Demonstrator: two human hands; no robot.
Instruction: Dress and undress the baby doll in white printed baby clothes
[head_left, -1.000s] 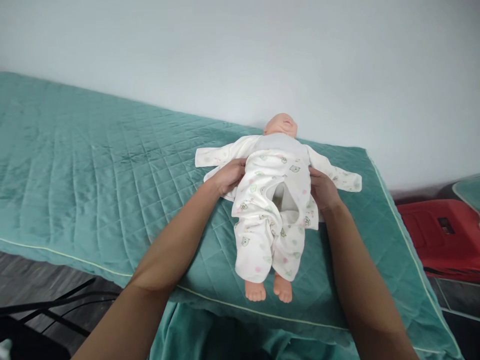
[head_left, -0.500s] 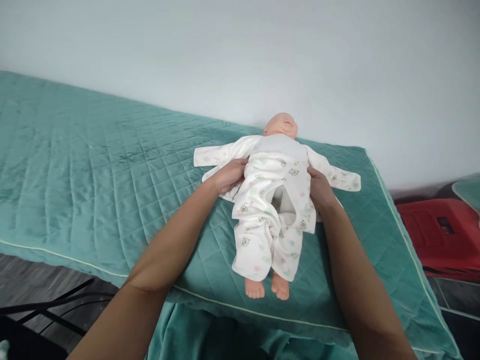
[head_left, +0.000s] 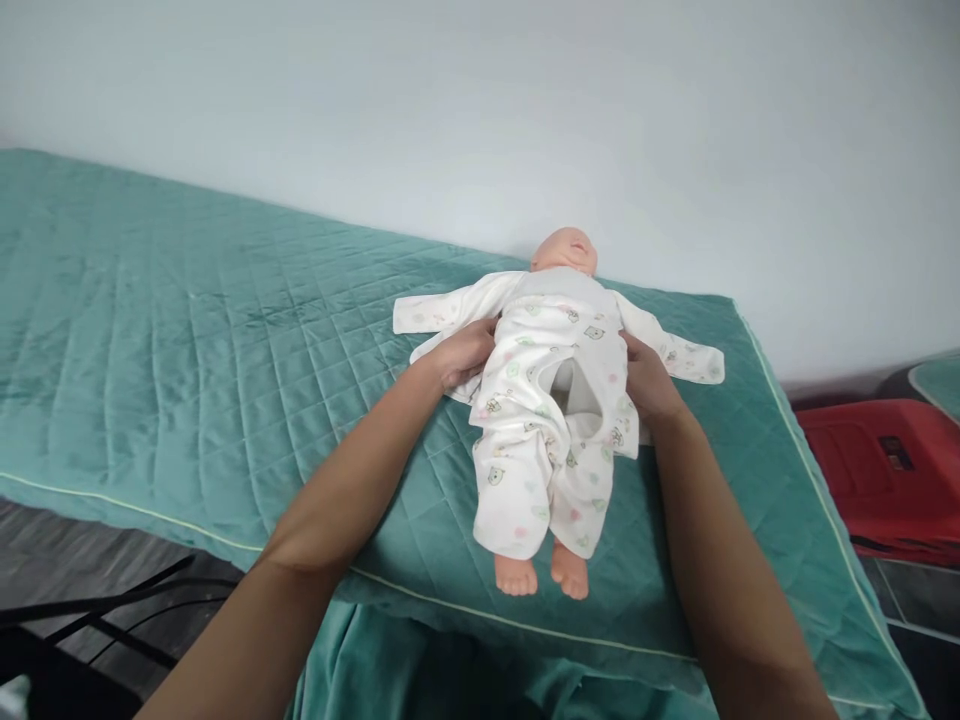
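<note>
A baby doll (head_left: 566,250) lies on its back on a green quilted bed cover (head_left: 247,380), head toward the wall and bare feet toward me. It wears a white long-sleeved top (head_left: 487,295) spread out under it and printed white baby pants (head_left: 517,480) with a split crotch. At the doll's waist, my left hand (head_left: 466,352) is closed on the left side of the pants, its fingertips partly tucked behind the cloth. Opposite it, my right hand (head_left: 646,378) grips the right side, with most of its fingers hidden.
Behind the bed stands a pale wall (head_left: 375,120). A red plastic object (head_left: 877,480) sits past the bed's right edge. Black metal bars (head_left: 112,605) show at lower left above a dark wood-look floor (head_left: 45,540). Green cloth hangs at the front edge.
The waist of the pants sits slightly higher on the doll's belly, and the split crotch has shifted up with it. Both hands remain at the waist sides.
</note>
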